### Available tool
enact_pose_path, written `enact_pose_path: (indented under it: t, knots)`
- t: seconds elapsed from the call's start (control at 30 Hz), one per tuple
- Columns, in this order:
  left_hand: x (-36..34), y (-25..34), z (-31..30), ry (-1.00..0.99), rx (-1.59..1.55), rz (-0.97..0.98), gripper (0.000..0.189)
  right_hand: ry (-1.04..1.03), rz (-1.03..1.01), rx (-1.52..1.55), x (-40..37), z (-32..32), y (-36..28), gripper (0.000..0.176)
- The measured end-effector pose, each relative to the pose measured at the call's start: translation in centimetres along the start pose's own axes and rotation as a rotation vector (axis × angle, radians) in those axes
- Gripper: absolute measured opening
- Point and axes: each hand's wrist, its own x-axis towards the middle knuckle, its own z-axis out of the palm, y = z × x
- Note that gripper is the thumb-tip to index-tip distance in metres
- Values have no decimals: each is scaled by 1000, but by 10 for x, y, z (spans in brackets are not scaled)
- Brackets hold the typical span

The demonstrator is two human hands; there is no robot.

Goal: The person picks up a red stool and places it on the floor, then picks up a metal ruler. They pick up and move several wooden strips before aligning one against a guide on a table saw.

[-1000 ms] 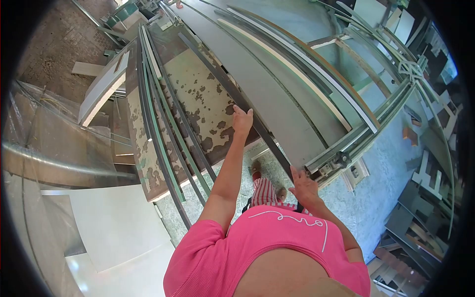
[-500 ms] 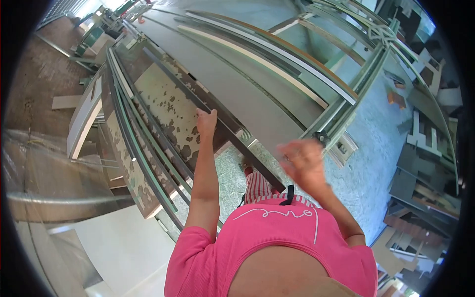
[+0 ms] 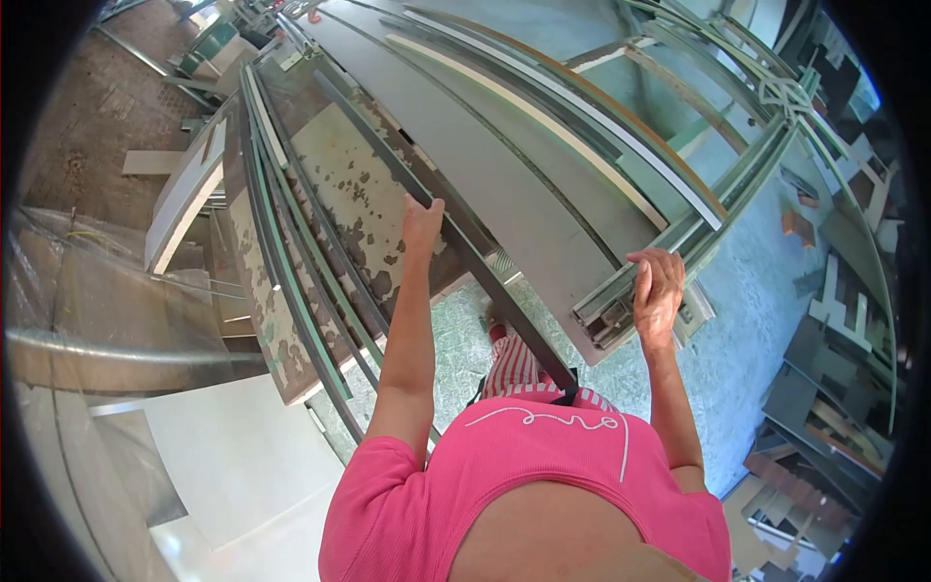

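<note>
At the far left, a clear plastic sheet (image 3: 87,291) hangs over a grey pipe, and below it a white board (image 3: 233,456) lies flat near the person's left side. Next to these stands a worn table (image 3: 339,184) whose pale green paint has peeled off in patches. Several thin green bars (image 3: 281,252) run along its near edge, between the person and the tabletop. A long dark strip (image 3: 485,276) crosses the table diagonally from the upper left down to the person's waist, where its lower end meets the pink shirt. The left hand (image 3: 423,225) is stretched forward on this strip about midway along it, with the fingers curled over its upper edge in a closed grip. To the right of the strip lies a large grey panel (image 3: 485,165) with a pale slat (image 3: 524,116) resting lengthwise on it. A green metal rail (image 3: 698,228) borders the panel's right side. The right hand (image 3: 658,291) is at the near end of this rail, with its fingers wrapped tightly around the end. At the far right, board offcuts (image 3: 824,310) lie scattered on the blue-green floor (image 3: 756,330), well apart from both hands.
</note>
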Motion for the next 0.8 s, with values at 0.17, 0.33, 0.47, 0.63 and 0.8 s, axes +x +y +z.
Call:
enact_pose_path:
  t: [0.17,0.33,0.47,0.63,0.8]
  knots:
    - [-2,9,-4,-42,-28,2,69,15,0,5,4,1,-3,22]
    - [0,4,0,-34,-34,9,71,30,1,10,6,5,-2,22]
    - [3,1,-1,-62,-36,-18,76,-4,-7,12,8,8,0,25]
    - [-1,6,-1,-40,-20,-1,77,-11,-4,16,12,12,-3,25]
    - [-2,14,3,-44,-32,8,75,-4,-9,25,18,17,-9,25]
